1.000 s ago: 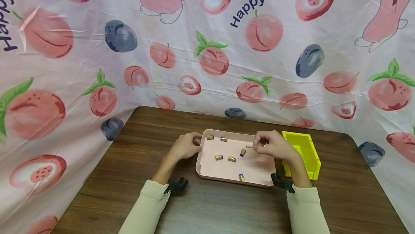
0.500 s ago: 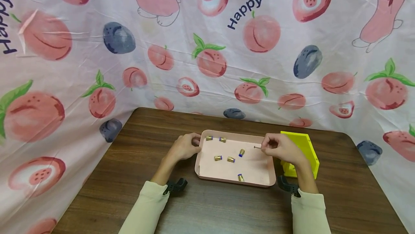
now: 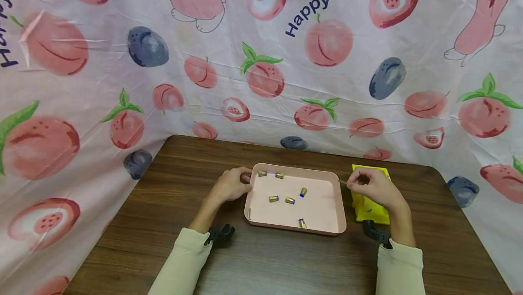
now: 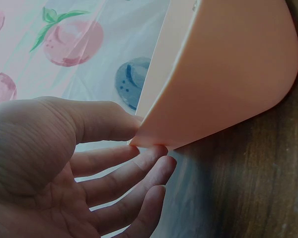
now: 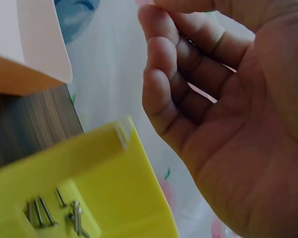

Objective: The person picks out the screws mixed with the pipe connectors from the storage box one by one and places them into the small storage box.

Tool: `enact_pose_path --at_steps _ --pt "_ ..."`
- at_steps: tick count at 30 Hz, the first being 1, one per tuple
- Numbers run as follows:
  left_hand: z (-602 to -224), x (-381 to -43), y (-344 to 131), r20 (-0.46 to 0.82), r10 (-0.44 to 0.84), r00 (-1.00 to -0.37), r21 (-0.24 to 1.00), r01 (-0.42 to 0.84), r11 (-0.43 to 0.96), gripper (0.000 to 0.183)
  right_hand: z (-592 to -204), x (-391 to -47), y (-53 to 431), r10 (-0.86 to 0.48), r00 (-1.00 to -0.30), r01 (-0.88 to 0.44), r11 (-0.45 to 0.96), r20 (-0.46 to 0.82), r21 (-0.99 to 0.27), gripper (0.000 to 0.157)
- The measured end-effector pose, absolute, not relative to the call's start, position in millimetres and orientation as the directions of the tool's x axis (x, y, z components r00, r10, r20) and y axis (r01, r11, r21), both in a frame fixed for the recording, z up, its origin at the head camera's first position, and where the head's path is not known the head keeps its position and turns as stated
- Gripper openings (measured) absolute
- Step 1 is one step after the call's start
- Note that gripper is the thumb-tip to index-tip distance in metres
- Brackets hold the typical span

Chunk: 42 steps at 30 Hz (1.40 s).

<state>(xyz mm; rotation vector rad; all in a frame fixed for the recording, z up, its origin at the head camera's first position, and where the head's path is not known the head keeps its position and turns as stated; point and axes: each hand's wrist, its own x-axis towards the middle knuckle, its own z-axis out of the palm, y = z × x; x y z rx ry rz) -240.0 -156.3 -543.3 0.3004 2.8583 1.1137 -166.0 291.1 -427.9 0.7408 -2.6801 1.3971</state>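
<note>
My left hand (image 3: 231,184) is at the left side of a pale pink tray (image 3: 323,222). In the left wrist view its thumb and fingertips pinch the tray's rim. My right hand (image 3: 377,188) pinches a thin screw (image 3: 343,182) between thumb and fingertips, just past the tray's right wall. Below that hand stands a yellow bin (image 3: 372,215), partly hidden by it. Several screws (image 5: 45,210) lie in the bin. Several brass fittings with blue ends, one of them a fitting (image 3: 273,199) near the middle, lie scattered in the tray. Another screw (image 3: 249,213) lies at the tray's left wall.
Tray and bin stand side by side on a dark wood table (image 3: 184,168). A fruit-printed cloth (image 3: 229,22) hangs behind and to the sides of the table. Each wrist carries a black camera strap, such as the strap (image 3: 220,233) on the left.
My right hand has moved right with the screw, from over the tray to above the yellow bin. The left hand stays at the tray's rim.
</note>
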Motion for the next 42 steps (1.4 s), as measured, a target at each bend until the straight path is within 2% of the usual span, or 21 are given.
enact_pose_path --at_steps 7,10,14,18,23,29,42 --pt "-543 -245 -157 0.027 0.212 -0.977 0.679 0.173 0.713 0.048 -426 -163 307 -0.339 -0.907 -0.405 0.54 0.249 -0.738 0.002" --pt "-540 -242 -156 0.023 0.207 -0.978 0.677 0.168 0.717 0.048 -426 -162 313 -0.311 -0.915 -0.397 0.571 0.258 -0.719 0.007" --pt "-533 -236 -155 0.015 0.193 -0.981 0.67 0.153 0.727 0.048 -426 -161 322 -0.248 -0.927 -0.375 0.624 0.281 -0.685 0.007" --pt "-529 -232 -155 0.021 0.209 -0.978 0.671 0.169 0.722 0.047 -426 -158 329 -0.155 -0.95 -0.299 0.697 0.27 -0.651 0.006" --pt "-542 -242 -156 0.018 0.191 -0.981 0.684 0.151 0.713 0.048 -427 -158 334 -0.067 -0.972 -0.196 0.762 0.226 -0.617 0.012" --pt "-553 -253 -158 -0.002 0.197 -0.98 0.693 0.141 0.707 0.05 -430 -161 338 -0.014 -0.978 -0.134 0.807 0.208 -0.575 0.018" --pt "-555 -252 -159 -0.012 0.201 -0.98 0.695 0.136 0.706 0.049 -432 -159 337 0.033 -0.976 -0.098 0.817 0.215 -0.569 0.018"
